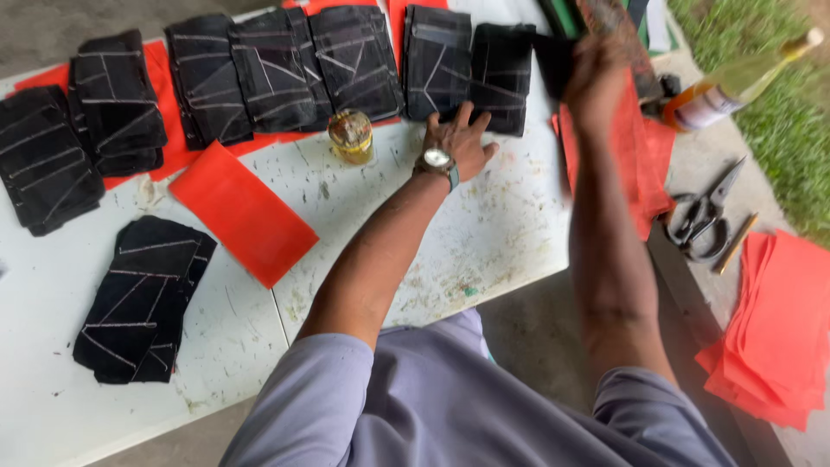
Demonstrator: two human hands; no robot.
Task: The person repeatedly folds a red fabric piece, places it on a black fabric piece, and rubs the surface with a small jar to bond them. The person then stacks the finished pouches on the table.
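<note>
A white, scuffed surface (484, 251) fills most of the view, and both arms reach over it from a person in a grey shirt. Across its far edge, ahead of both hands, lies a row of black cloth stacks (285, 69) marked with pale chalk lines; more of these stacks sit far to the left of the left hand, and one lies alone nearer the person, well off to that hand's left. Red sheets show under several stacks.

The left hand (458, 143) lies open and flat, palm down, with its fingertips touching the lower edge of a black stack (501, 78). A watch (437, 160) sits on its wrist.

The right hand (596, 73) is raised and blurred; it is closed on a dark piece of cloth (553, 60) held up just to the right of that same stack. Below and right of this hand lies a pile of red cloth (640, 156).

A single red sheet (242, 212) lies flat, well to the left of the left hand. Another pile of red sheets (778, 337) lies far to the right of the right arm.

Scissors (705, 216) lie to the right of the right forearm. A small jar with a gold lid (352, 136) stands just left of the left hand. A clear bottle (735, 86) lies tilted to the right of the right hand.
</note>
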